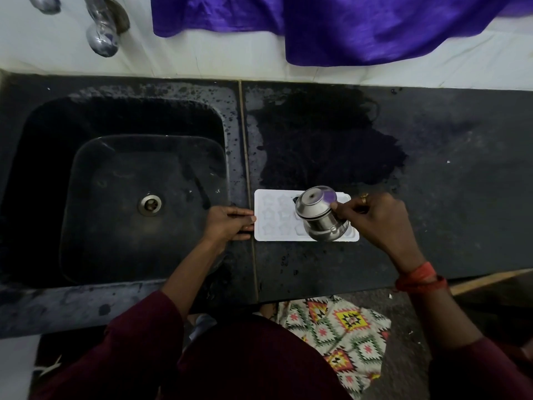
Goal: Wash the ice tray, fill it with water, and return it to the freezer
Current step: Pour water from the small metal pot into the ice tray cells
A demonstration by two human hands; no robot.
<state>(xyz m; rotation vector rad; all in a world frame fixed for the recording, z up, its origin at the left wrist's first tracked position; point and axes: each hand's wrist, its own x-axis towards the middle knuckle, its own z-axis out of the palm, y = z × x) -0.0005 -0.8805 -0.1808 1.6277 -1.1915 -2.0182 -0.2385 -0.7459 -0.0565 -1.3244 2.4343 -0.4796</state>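
A home kitchen: dark stone counter [432, 183] with sunken sink [129, 183], metal tap [103, 30] on white wall.

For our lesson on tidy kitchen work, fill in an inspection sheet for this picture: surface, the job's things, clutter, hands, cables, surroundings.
Surface: dark stone countertop, with a large wet patch behind the tray.
Job's things: white plastic ice tray with star-shaped cells lies flat beside the sink; small steel water pot is tilted above its right half.
Clutter: nothing seen.
Hands: left hand rests straight fingers against the tray's left edge; right hand grips the pot.
Cables: nothing seen.
Surroundings: dark square sink at left, metal taps and purple cloth above, patterned cloth on the floor.
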